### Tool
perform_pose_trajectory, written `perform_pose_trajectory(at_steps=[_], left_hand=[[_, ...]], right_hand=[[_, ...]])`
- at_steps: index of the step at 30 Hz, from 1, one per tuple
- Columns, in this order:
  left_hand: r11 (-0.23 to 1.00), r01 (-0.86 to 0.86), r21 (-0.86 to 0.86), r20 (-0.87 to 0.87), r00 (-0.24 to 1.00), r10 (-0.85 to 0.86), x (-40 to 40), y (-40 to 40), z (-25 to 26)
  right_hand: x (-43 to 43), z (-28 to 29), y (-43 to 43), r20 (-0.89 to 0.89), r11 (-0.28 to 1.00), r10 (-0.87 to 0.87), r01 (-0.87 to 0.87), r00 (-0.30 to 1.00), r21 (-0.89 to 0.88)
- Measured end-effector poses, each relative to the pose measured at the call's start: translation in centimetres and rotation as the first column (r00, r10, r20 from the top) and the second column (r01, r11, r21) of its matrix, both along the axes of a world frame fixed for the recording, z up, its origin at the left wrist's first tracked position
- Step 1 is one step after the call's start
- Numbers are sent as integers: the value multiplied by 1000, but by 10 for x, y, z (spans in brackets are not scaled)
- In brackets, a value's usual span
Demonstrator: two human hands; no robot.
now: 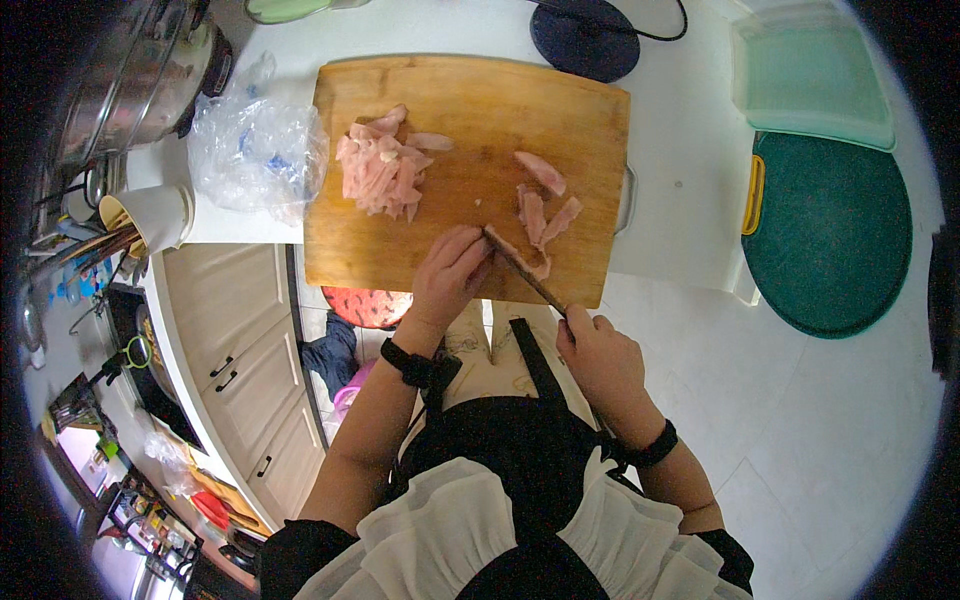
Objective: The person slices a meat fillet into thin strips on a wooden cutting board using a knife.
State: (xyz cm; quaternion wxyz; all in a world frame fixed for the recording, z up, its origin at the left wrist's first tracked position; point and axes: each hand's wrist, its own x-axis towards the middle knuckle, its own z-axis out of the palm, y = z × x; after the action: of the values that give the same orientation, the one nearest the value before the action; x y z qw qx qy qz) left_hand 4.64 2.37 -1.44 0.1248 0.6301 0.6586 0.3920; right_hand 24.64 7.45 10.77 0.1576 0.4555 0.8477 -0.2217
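A wooden cutting board lies on the white counter before me. My right hand grips a knife by its handle, the blade slanting up and left to a piece of raw meat near the board's front edge. Against the left side of that piece rest the bent fingers of my left hand; whether they pinch it is hidden. A heap of pale pink meat strips sits on the board's left part. Several loose meat pieces lie on its right part.
A crumpled clear plastic bag touches the board's left edge. Further left stand a cup of utensils and a clear-walled appliance. Behind the board lies a dark round pad with a cable. A green stool and a translucent bin are at right.
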Motion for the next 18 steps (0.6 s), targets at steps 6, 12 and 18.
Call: perform_pose_trajectory(at_steps=[6,12,18], left_hand=[[1000,-8,-2,11,1000,8,1,7,11],[1000,6,27,-14,1000,-5,0,8,11],[999,-29,31,22,999,29,4,8,14]], right_hand=[[-19,-1,8,24,993,-37,40,999,-112],[-26,3,2,60,984,-90,98,994,-149],[-22,2,-1,98,977,-111,127,989,-174]])
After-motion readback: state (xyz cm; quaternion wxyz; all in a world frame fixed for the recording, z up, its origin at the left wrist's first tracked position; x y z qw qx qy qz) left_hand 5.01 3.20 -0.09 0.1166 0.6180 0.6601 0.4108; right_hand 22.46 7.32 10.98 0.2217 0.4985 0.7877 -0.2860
